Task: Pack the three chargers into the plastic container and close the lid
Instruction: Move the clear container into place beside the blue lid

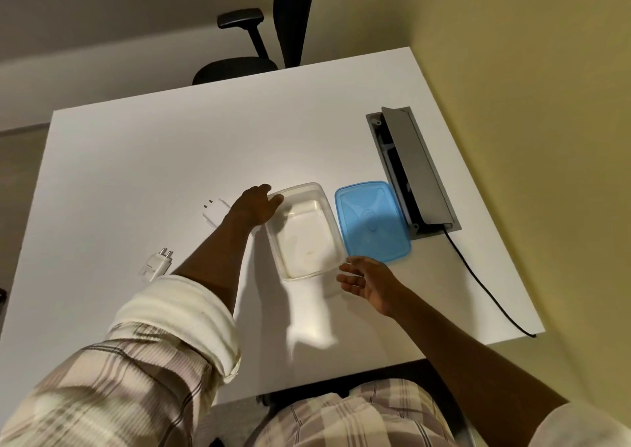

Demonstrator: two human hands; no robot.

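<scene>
The clear plastic container [327,207] sits open and empty in the middle of the white table [153,159]. Its blue lid [372,221] lies flat just right of it. My left hand [254,206] is at the container's far left corner, fingers curled over the rim. My right hand [367,281] hovers palm up by the near right corner, fingers spread, holding nothing. One white charger [215,211] lies left of my left wrist, prongs pointing away. A second white charger [157,264] lies nearer, beside my rolled sleeve. I see no third charger; my arm may hide it.
A grey cable box [415,170] with its flap raised is set into the table right of the lid. A black cable [485,286] runs from it over the table's right edge. A black office chair [259,50] stands beyond the far edge.
</scene>
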